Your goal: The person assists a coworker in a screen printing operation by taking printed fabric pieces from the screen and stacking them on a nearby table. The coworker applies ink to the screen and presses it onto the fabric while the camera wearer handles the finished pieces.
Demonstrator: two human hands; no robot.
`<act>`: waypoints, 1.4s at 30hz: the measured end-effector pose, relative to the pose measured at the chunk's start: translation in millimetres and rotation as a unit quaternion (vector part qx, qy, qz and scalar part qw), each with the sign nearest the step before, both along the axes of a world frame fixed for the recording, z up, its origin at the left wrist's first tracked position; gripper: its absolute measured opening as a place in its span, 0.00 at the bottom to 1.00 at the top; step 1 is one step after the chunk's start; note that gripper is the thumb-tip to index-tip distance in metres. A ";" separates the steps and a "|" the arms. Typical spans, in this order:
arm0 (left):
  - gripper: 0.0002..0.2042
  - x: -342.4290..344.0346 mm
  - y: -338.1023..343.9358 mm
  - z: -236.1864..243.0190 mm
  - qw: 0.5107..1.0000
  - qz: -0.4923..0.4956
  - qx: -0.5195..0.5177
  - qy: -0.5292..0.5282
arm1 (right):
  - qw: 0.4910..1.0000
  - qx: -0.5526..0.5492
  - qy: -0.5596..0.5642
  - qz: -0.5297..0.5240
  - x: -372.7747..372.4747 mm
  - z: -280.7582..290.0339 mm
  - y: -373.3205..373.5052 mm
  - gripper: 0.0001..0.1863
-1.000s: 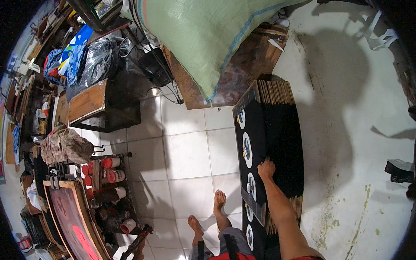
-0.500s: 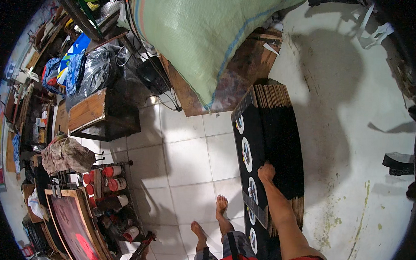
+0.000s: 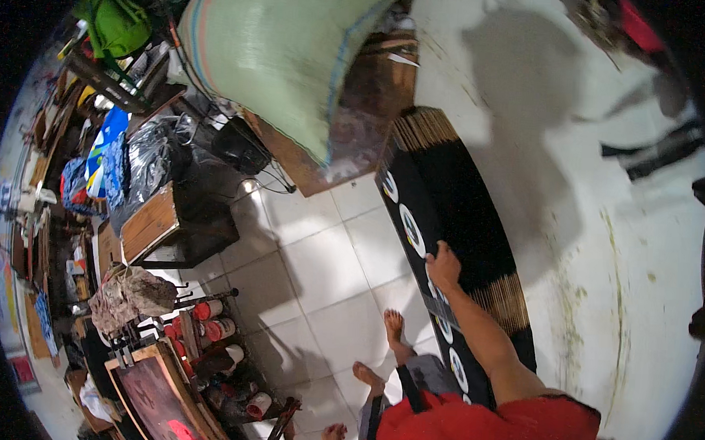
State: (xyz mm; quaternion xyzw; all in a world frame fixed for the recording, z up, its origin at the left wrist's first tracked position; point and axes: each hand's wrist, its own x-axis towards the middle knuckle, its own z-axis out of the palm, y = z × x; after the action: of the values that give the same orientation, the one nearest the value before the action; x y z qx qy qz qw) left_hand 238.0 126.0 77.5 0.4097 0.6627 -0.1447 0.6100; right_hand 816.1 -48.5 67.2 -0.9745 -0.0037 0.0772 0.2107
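The right hand lies at the left edge of a long row of thin, brown-edged boards covered in black cloth, right of centre; its fingers are partly curled, and whether they grip the cloth cannot be told. What seems to be the left hand shows at the bottom edge, too cut off to read its fingers.

White round prints with coloured centres already mark several pieces along the row's left side; the boards stand packed together, none lifted out. How many are left unprinted cannot be told.

White square floor tiles fill the middle; a pale, stained surface spreads to the right. A bulging pale-green woven sack sits at top centre, and a wood-framed dark screen stands lower left beside red-and-white plastic containers.
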 end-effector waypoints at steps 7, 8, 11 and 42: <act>0.07 20.7 62.3 1.9 0.983 -0.107 0.079 -0.128 | 0.972 -0.066 0.203 0.095 -222.1 -3.3 -42.1 0.26; 0.07 18.6 76.1 -3.6 0.982 -0.140 0.073 -0.100 | 0.964 -0.071 0.237 0.093 -254.7 -5.3 -55.4 0.25; 0.07 -8.1 104.1 -17.4 0.987 -0.095 0.043 -0.119 | 0.944 -0.066 0.324 0.011 -344.5 -16.4 -105.7 0.21; 0.11 -151.8 -150.6 -24.8 0.989 -0.091 0.091 -0.075 | 0.941 -0.043 0.262 0.210 -431.9 -90.8 -325.4 0.13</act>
State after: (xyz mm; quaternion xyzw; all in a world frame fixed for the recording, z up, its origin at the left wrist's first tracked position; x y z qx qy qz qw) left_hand 86.2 -24.6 52.7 0.5320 0.5855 -0.1078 0.6022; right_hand 384.1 -373.9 -23.7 -0.9050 -0.1493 0.3726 0.1407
